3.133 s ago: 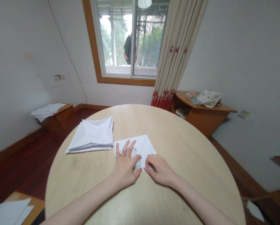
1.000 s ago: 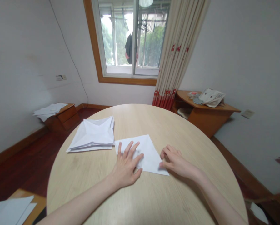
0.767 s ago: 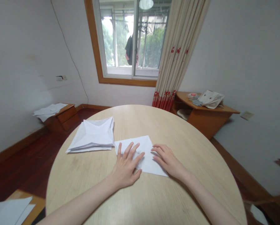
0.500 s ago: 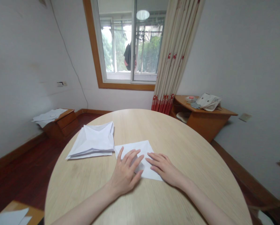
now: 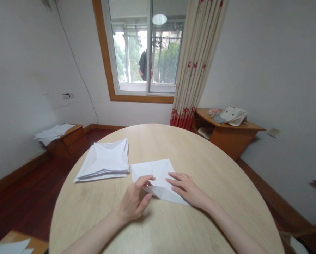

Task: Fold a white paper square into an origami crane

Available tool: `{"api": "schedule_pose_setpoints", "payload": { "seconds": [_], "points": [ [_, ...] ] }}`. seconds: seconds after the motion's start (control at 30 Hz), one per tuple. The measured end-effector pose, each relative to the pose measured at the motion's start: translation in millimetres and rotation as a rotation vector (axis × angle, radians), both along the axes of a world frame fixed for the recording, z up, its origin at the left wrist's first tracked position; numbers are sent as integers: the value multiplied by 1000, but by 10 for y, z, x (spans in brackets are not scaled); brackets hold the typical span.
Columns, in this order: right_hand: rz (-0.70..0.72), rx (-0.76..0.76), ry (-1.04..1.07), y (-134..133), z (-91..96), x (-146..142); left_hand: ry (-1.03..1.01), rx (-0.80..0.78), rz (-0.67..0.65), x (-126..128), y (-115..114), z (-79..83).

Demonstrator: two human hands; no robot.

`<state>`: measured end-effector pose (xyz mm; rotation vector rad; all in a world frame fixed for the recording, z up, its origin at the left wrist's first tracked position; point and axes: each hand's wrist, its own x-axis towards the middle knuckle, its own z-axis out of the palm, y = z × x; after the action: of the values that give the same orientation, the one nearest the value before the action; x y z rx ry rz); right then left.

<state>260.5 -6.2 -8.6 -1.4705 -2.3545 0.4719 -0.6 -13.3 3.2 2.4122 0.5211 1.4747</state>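
Note:
A sheet of white paper (image 5: 162, 169) with crease lines lies at the middle of the round table. Its near edge stands up a little as a low flap. My left hand (image 5: 133, 201) is at the near left corner of this paper, fingers curled over it and the thumb apart from them, on the near side of the flap. My right hand (image 5: 187, 188) rests flat on the right part of the sheet, fingers stretched out. Left of the sheet is a stack of folded white papers (image 5: 109, 157), its top piece showing creases that run to the corners.
The round wooden table (image 5: 213, 218) has a curved edge. Beyond it stand a small cabinet (image 5: 74, 139) with papers on top and a corner desk (image 5: 229, 141) bearing a cloth bag (image 5: 234, 115). More white paper (image 5: 12, 247) lies low at the left. A curtain (image 5: 197, 63) hangs beside the window.
My left hand has moved left and toward me, off the middle of the paper, and its fingers have curled. The near edge has risen into a flap. My right hand stays nearly in place.

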Motion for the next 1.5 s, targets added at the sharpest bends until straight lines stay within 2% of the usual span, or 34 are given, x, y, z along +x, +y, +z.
{"api": "schedule_pose_setpoints", "payload": {
  "seconds": [0.2,0.37,0.5,0.6,0.7,0.83,0.97,1.07,1.17,1.3,1.5],
  "points": [
    [-5,-9,23,11,19,30,-140,-218,-128,25,-16,-52],
    [2,3,3,2,45,14,-249,-500,-219,45,5,-73],
    [17,34,-40,0,66,9,-224,-680,-240,32,22,-77],
    [25,45,-79,-1,75,9,-146,-732,-260,12,37,-87],
    [29,54,-97,-2,78,5,-30,-723,-271,-2,47,-96],
    [27,49,-108,1,86,-2,146,-683,-220,6,31,-66],
    [23,40,-100,-2,95,4,322,-590,-59,52,-5,-11],
    [26,46,-82,-5,94,7,393,-416,96,99,-19,-11],
    [28,57,-81,-7,94,3,485,-262,158,135,-18,-66],
    [33,73,-84,-19,111,-2,631,-172,271,143,-9,-191],
    [42,78,-134,-31,121,47,765,-155,239,108,29,-251]
  ]
}}
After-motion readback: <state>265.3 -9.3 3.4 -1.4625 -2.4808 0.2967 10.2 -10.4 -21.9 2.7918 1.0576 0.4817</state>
